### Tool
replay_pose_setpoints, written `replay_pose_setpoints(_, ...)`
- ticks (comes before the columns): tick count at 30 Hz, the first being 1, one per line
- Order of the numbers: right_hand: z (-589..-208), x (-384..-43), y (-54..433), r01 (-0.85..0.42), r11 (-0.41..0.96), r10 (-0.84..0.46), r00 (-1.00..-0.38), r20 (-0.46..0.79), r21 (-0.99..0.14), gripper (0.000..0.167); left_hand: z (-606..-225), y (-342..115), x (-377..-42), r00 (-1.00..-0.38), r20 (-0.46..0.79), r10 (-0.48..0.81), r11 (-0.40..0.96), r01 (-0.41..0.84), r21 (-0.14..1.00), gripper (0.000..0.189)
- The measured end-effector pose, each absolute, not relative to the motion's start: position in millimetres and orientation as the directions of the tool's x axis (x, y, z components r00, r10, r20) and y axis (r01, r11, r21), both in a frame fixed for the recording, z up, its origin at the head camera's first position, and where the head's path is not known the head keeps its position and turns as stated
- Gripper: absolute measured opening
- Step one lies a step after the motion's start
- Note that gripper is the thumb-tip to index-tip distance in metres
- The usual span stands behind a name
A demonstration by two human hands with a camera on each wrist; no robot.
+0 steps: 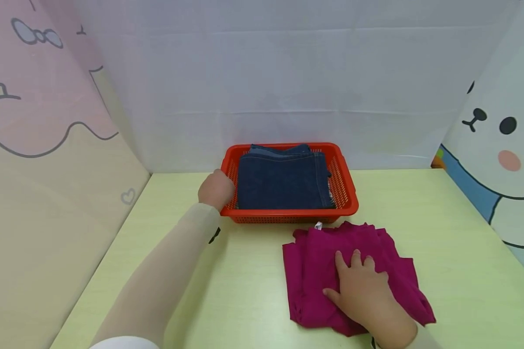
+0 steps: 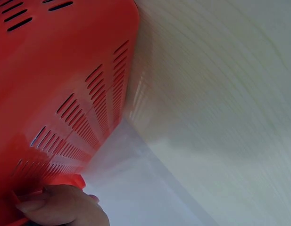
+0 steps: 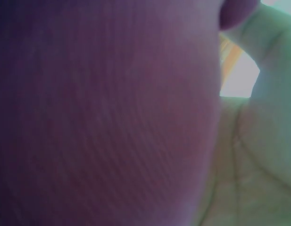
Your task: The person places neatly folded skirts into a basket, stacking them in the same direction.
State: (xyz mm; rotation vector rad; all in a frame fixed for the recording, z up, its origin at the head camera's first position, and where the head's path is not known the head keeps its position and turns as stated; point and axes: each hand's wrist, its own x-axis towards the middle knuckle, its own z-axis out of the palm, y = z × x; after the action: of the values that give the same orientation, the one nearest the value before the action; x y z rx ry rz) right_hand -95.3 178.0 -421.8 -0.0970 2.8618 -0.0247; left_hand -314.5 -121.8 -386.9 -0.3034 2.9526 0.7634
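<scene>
The left hand (image 1: 216,190) grips the near-left rim of the red basket (image 1: 347,194), fingers curled over its edge, seemingly to steady it. The basket sits at the far middle of the yellow-green table (image 1: 441,232) and holds folded dark denim (image 1: 284,182), laid flat and filling most of it. The right hand (image 1: 364,291) rests palm down, fingers straight and spread, on the folded magenta garment (image 1: 310,271), pressing it flat. The garment lies just near of the basket, slightly right.
</scene>
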Motion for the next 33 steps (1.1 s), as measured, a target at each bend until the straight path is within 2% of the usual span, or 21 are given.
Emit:
replay_pose_setpoints(16,-422.2,-98.4,122.7,-0.097,0.994,-0.079,-0.951,-0.299,0.045,0.096,-387.7,-119.3,-313.6,-0.978,-0.127,-0.166,0.852,-0.207,0.482,0.032)
replay_pose_setpoints(33,-418.6,-111.4,68.3,-0.099,0.994,-0.081,-0.955,-0.285,0.05,0.095,-383.5,-122.6,-311.8,-0.981,-0.113,-0.159,0.844,-0.194,0.5,0.027)
